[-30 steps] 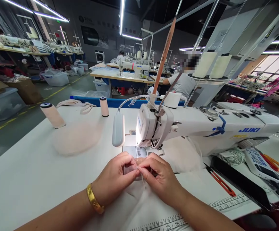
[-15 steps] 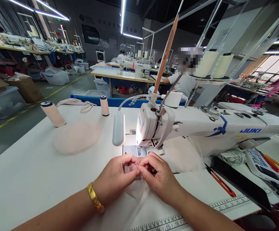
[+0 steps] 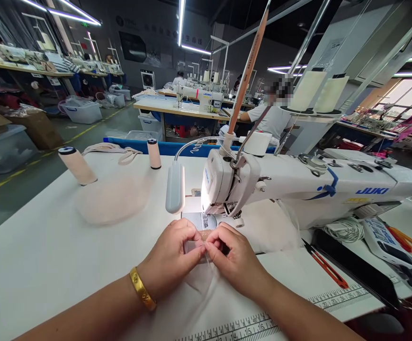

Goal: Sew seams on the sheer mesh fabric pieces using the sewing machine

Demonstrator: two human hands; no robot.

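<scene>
Head feed, my notes: left hand [image 3: 175,253] and right hand [image 3: 239,260] meet just on the near side of the JUKI sewing machine [image 3: 298,182], below its needle end. Fingers [image 3: 193,256] of both pressed together, thumb against forefinger, pinching sheer pale fabric [image 3: 201,279], which drapes from them over the white surface [image 3: 120,255], away from the machine. Left of the machine I log a lamp [image 3: 174,189], two thread spools [image 3: 154,154] and an oval pale piece [image 3: 110,201]. On the machine's near side, rightward: an orange-handled tool [image 3: 330,272], a printed ruler scale [image 3: 237,331].
</scene>
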